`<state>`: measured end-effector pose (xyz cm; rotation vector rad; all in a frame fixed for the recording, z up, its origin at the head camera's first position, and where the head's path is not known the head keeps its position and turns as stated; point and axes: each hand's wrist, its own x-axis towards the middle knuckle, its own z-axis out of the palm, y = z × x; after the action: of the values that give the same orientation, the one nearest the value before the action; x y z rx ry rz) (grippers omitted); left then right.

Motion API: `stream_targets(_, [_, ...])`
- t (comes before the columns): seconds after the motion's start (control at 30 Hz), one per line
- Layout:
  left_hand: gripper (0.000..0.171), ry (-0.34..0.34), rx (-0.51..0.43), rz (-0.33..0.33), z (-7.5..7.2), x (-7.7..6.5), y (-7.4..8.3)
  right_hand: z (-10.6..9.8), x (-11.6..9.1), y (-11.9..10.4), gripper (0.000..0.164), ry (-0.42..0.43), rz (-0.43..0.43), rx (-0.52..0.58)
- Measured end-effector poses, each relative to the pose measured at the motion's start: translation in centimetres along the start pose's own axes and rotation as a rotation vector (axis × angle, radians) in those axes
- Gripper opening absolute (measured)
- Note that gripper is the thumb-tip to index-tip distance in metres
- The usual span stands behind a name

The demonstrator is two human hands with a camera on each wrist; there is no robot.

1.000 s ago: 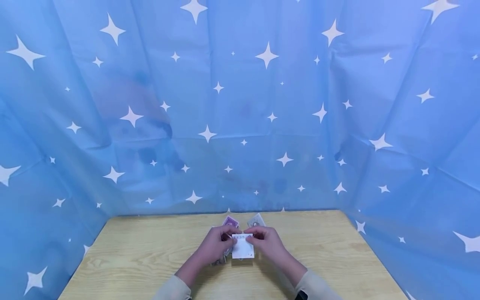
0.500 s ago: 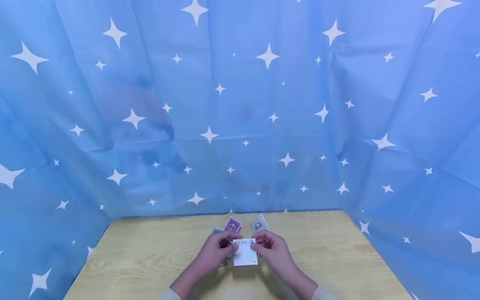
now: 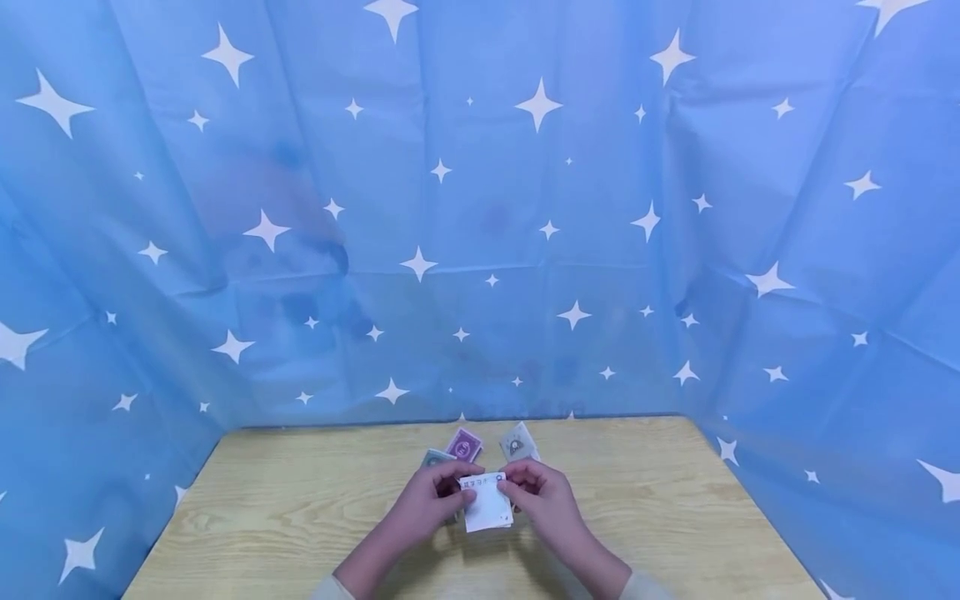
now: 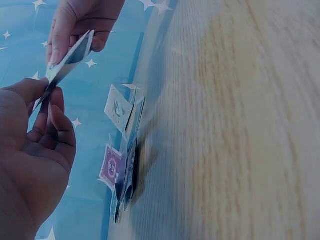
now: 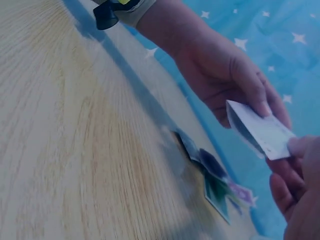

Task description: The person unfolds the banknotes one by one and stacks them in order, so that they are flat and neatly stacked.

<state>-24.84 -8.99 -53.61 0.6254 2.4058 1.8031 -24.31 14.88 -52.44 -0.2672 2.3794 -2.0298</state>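
In the head view my left hand (image 3: 427, 504) and right hand (image 3: 551, 504) hold a small folded paper note (image 3: 489, 507) between them, thumbs on its white face. A row of print runs along its far edge. The right wrist view shows the note (image 5: 262, 129) with its two layers parted at one side. In the left wrist view it (image 4: 72, 59) appears nearly edge-on, pinched by both hands above the table. Past the hands lie a purple folded note (image 3: 464, 446), a greenish one (image 3: 436, 457) and a pale grey one (image 3: 519, 442).
The folded notes stand partly upright on the wooden table (image 3: 300, 492), close together in the left wrist view, a green note (image 5: 216, 196) among them in the right wrist view. A blue star-patterned curtain (image 3: 480, 208) hangs behind the table and along its sides.
Both hands have come slightly nearer with the note, uncovering more of the purple and grey notes and the greenish one. The held note has turned slightly, and a second layer shows at its edge.
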Motion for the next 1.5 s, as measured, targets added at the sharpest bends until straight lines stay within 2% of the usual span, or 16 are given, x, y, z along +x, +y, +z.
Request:
stream_targets(0.17, [0.033,-0.011,-0.017,-0.003,-0.1,0.0,0.2,0.0,-0.2,-0.3,0.012,-0.006,-0.037,-0.058])
stream_targets(0.3, [0.032,-0.013,-0.040,-0.001,0.0,0.0,0.1,0.0,-0.5,-0.1,0.006,-0.011,-0.104,-0.120])
stream_targets(0.4, [0.028,-0.012,-0.028,0.003,0.1,0.0,-0.1,0.0,-0.6,0.0,0.004,-0.004,-0.128,-0.145])
stream_targets(0.57, [0.022,-0.002,-0.007,-0.005,0.2,0.0,-0.2,0.1,-0.8,0.0,0.008,0.037,-0.076,-0.120])
stream_targets(0.8, [0.027,-0.060,-0.114,0.010,0.0,0.1,-0.4,0.2,-0.8,-0.6,0.005,0.061,-0.043,-0.043])
stream_targets(0.93, [0.026,-0.086,-0.130,0.009,-0.1,0.0,-0.4,0.1,-0.9,-0.7,0.007,0.046,-0.038,-0.034])
stream_targets(1.23, [0.018,-0.045,-0.094,0.046,0.0,0.0,0.1,-0.2,-1.0,-0.2,0.006,0.005,-0.095,-0.011])
stream_targets(1.5, [0.017,-0.016,0.011,0.080,0.1,0.1,0.2,-0.5,-1.4,0.0,0.005,0.010,-0.078,-0.012])
